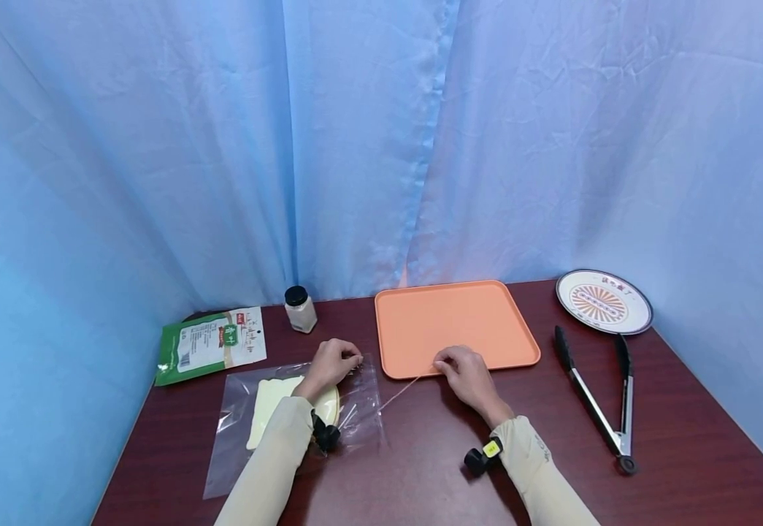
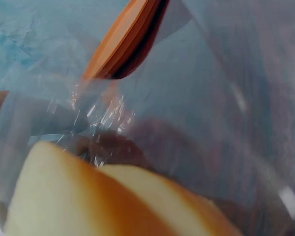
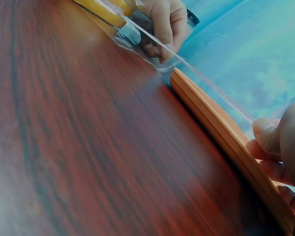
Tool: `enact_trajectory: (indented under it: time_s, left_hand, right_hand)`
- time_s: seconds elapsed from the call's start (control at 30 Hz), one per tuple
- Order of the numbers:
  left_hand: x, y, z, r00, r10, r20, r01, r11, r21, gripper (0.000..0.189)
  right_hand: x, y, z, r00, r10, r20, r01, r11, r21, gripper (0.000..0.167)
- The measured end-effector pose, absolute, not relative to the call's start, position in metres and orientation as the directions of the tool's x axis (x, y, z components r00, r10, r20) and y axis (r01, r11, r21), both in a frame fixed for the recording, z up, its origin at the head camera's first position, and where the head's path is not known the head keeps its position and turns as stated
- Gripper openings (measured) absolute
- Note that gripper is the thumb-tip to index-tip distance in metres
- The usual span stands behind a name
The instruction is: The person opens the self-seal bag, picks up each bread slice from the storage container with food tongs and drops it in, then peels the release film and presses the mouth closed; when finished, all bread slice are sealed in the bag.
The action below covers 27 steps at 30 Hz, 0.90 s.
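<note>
Bread slices (image 1: 268, 406) lie inside a clear plastic bag (image 1: 231, 446) on the table's left half. My left hand (image 1: 332, 362) pinches the bag near its right end, above the bread. A thin, pale twisted strip (image 3: 201, 76) runs taut from the bag's right side to my right hand (image 1: 468, 376). Thumb and fingertips of that hand pinch the strip's end over the front edge of the orange tray (image 1: 450, 325). Close up in the left wrist view, browned crusts and pale crumb of the bread (image 2: 64, 196) show through crinkled plastic.
Beyond the bag lie a green-and-white food packet (image 1: 210, 345) and a jar with a black lid (image 1: 301, 310). At right are a patterned plate (image 1: 604, 302) and spread tongs (image 1: 594, 398). Blue curtains (image 1: 368, 146) hang behind the table.
</note>
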<state>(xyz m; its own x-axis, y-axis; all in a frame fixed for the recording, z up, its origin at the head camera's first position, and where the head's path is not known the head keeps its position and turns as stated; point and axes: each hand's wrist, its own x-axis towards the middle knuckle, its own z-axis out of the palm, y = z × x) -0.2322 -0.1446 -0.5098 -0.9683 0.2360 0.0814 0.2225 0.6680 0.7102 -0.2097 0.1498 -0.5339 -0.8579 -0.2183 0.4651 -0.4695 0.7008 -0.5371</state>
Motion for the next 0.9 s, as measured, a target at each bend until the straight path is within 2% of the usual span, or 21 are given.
enact_trajectory:
  time_s: [0.3, 0.9]
  left_hand:
    - [-0.234, -0.144, -0.511, -0.971, 0.225, 0.077, 0.211, 0.664, 0.717, 0.010]
    - [-0.233, -0.144, -0.510, -0.975, 0.217, 0.056, 0.191, 0.672, 0.716, 0.010]
  right_hand:
    - [-0.204, 0.164, -0.535, -0.809, -0.205, 0.551, -0.516, 0.695, -0.500, 0.011]
    - [-0.184, 0.200, -0.539, -0.780, -0.164, 0.604, -0.519, 0.708, -0.479, 0.016]
